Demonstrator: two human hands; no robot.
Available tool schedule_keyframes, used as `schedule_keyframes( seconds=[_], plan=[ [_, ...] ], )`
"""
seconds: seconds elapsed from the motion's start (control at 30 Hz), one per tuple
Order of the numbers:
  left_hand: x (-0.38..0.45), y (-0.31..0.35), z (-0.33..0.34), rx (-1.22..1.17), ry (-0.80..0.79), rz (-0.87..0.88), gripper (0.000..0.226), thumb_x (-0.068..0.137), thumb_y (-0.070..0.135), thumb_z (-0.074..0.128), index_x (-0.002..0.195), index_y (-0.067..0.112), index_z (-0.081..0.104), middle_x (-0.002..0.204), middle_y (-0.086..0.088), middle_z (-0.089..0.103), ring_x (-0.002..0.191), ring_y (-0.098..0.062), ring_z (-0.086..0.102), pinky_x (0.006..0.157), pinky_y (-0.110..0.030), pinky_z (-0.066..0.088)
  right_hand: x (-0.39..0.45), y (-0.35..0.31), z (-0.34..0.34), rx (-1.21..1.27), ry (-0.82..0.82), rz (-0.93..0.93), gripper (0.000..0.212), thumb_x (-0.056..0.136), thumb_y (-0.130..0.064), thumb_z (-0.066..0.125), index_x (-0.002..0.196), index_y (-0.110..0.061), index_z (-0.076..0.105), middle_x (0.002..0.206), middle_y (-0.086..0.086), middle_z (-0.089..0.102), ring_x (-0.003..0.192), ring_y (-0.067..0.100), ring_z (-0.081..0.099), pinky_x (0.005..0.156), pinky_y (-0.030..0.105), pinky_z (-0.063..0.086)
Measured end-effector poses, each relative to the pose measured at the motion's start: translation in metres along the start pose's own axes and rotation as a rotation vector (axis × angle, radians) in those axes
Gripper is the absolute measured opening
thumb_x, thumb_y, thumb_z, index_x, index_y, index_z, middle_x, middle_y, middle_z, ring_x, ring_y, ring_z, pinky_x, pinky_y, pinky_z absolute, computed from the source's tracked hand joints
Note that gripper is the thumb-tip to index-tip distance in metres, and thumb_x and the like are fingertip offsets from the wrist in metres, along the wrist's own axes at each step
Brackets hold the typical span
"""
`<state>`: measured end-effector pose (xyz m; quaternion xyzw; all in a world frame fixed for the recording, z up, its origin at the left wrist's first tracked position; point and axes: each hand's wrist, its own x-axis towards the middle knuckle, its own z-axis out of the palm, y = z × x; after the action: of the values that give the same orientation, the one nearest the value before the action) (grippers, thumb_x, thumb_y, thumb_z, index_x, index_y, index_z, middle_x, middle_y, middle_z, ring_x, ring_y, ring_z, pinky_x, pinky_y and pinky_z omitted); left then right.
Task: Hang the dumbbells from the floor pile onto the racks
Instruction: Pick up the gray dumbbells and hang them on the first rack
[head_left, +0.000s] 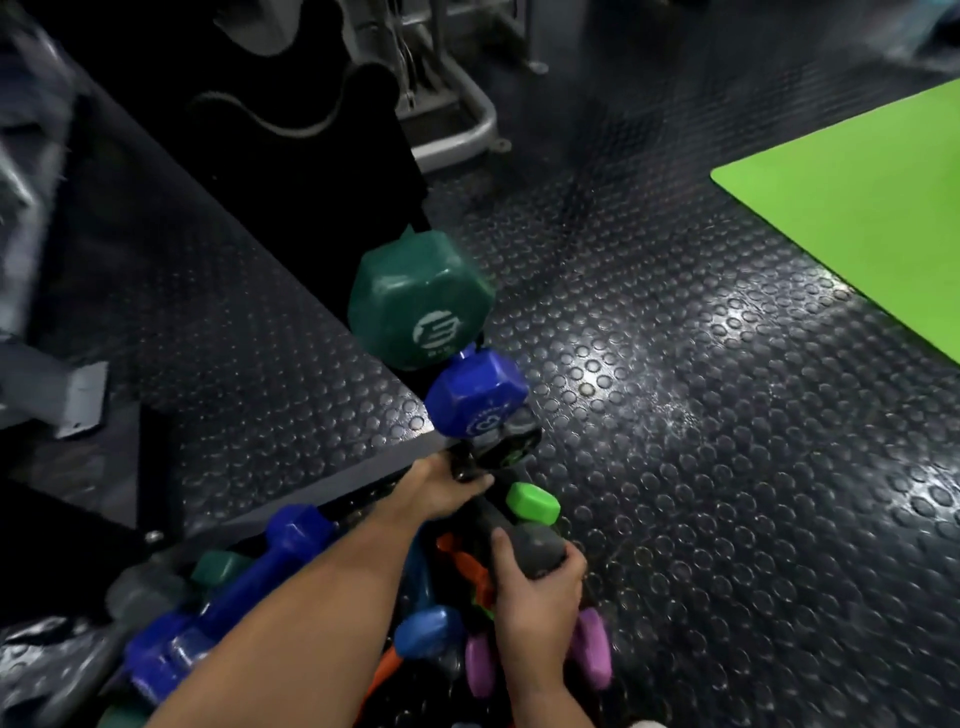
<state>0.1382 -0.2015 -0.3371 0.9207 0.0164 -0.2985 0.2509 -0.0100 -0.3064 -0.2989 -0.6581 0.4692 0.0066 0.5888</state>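
Two hands are on one grey dumbbell (506, 512) above the floor pile (311, 597): the right hand (530, 587) has its grip curled round the near grey head, thumb on top, and the left hand (441, 486) has its grip closed round the far end, where a dark head sits against the foot of the black rack (291, 130). On that rack, just beyond the left hand, a blue dumbbell (475, 395) hangs with a larger green dumbbell (418, 301) right above it, the two touching. Beside the grey one lies a lime-green dumbbell (532, 501). Under the forearms the pile holds blue, teal, orange and purple dumbbells. All of it rests on dark studded rubber floor (675, 467), with a bright green mat (872, 208) well apart at the right.
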Motion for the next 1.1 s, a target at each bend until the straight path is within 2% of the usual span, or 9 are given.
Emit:
schedule_keyframes(
  seconds=[0.2, 0.3, 0.4, 0.47, 0.6, 0.77, 0.93, 1.03, 1.1],
  plan=[
    [-0.005, 0.004, 0.001, -0.030, 0.007, -0.037, 0.039, 0.088, 0.053, 0.066, 0.121, 0.032, 0.068, 0.118, 0.004, 0.073, 0.115, -0.014, 0.064, 0.088, -0.016, 0.042, 0.009, 0.003, 0.003, -0.019, -0.022, 0.056, 0.083, 0.061, -0.042, 0.093, 0.123, -0.012, 0.048, 0.119, 0.020, 0.062, 0.109, 0.035, 0.061, 0.097, 0.042, 0.050],
    [-0.010, 0.006, -0.001, -0.046, 0.035, -0.050, 0.042, 0.084, 0.056, 0.067, 0.118, 0.031, 0.070, 0.113, 0.003, 0.075, 0.111, -0.015, 0.067, 0.088, -0.020, 0.047, 0.013, 0.002, 0.001, -0.001, -0.019, 0.074, 0.074, 0.060, -0.038, 0.094, 0.112, -0.018, 0.045, 0.115, 0.020, 0.065, 0.104, 0.034, 0.064, 0.095, 0.039, 0.050],
    [-0.016, 0.007, -0.004, -0.053, 0.064, -0.029, 0.043, 0.084, 0.055, 0.068, 0.118, 0.028, 0.069, 0.112, -0.001, 0.075, 0.111, -0.019, 0.067, 0.090, -0.025, 0.051, 0.012, 0.000, -0.001, 0.019, -0.009, 0.073, 0.076, 0.060, -0.038, 0.095, 0.114, -0.017, 0.046, 0.114, 0.018, 0.066, 0.102, 0.033, 0.065, 0.092, 0.040, 0.051],
    [-0.020, 0.011, -0.007, -0.058, 0.091, -0.012, 0.041, 0.084, 0.052, 0.070, 0.116, 0.026, 0.070, 0.113, -0.003, 0.075, 0.113, -0.021, 0.066, 0.092, -0.030, 0.052, 0.009, 0.000, -0.001, 0.027, -0.022, 0.048, 0.075, 0.058, -0.043, 0.094, 0.111, -0.021, 0.047, 0.111, 0.014, 0.066, 0.097, 0.031, 0.066, 0.089, 0.040, 0.053],
    [-0.029, 0.023, -0.016, -0.084, 0.138, -0.015, 0.039, 0.082, 0.046, 0.074, 0.117, 0.028, 0.070, 0.115, -0.003, 0.074, 0.114, -0.023, 0.065, 0.088, -0.026, 0.049, 0.012, 0.001, -0.006, 0.040, -0.034, 0.003, 0.077, 0.045, -0.067, 0.084, 0.102, -0.035, 0.044, 0.101, 0.006, 0.067, 0.087, 0.028, 0.069, 0.083, 0.045, 0.058],
    [-0.047, 0.024, -0.025, -0.175, 0.158, -0.077, 0.043, 0.074, 0.054, 0.074, 0.109, 0.030, 0.069, 0.104, 0.004, 0.074, 0.102, -0.017, 0.068, 0.087, -0.028, 0.052, 0.005, -0.016, -0.021, 0.012, -0.089, -0.035, 0.062, 0.067, -0.042, 0.089, 0.109, -0.022, 0.048, 0.101, 0.006, 0.067, 0.089, 0.026, 0.066, 0.083, 0.035, 0.053],
    [-0.082, 0.023, -0.038, -0.252, 0.183, -0.106, 0.038, 0.084, 0.049, 0.074, 0.110, 0.022, 0.066, 0.102, 0.007, 0.067, 0.104, -0.013, 0.062, 0.087, -0.024, 0.046, -0.008, -0.028, -0.041, -0.007, -0.120, -0.093, 0.054, 0.070, -0.029, 0.089, 0.105, -0.021, 0.050, 0.096, 0.008, 0.068, 0.077, 0.021, 0.062, 0.063, 0.019, 0.046],
    [-0.105, 0.030, -0.053, -0.345, 0.219, -0.111, 0.035, 0.083, 0.043, 0.078, 0.107, 0.027, 0.058, 0.097, 0.011, 0.063, 0.103, -0.012, 0.062, 0.080, -0.019, 0.043, -0.021, -0.040, -0.052, 0.041, -0.147, -0.116, 0.054, 0.068, -0.026, 0.090, 0.106, -0.022, 0.053, 0.096, 0.010, 0.070, 0.078, 0.023, 0.066, 0.070, 0.030, 0.054],
    [-0.121, 0.039, -0.067, -0.391, 0.252, -0.100, 0.038, 0.080, 0.043, 0.080, 0.104, 0.024, 0.058, 0.093, 0.014, 0.064, 0.101, -0.013, 0.063, 0.075, -0.019, 0.045, -0.029, -0.054, -0.062, 0.067, -0.190, -0.128, 0.053, 0.070, -0.021, 0.089, 0.109, -0.019, 0.054, 0.096, 0.009, 0.069, 0.079, 0.019, 0.064, 0.069, 0.030, 0.051]
  ],
)
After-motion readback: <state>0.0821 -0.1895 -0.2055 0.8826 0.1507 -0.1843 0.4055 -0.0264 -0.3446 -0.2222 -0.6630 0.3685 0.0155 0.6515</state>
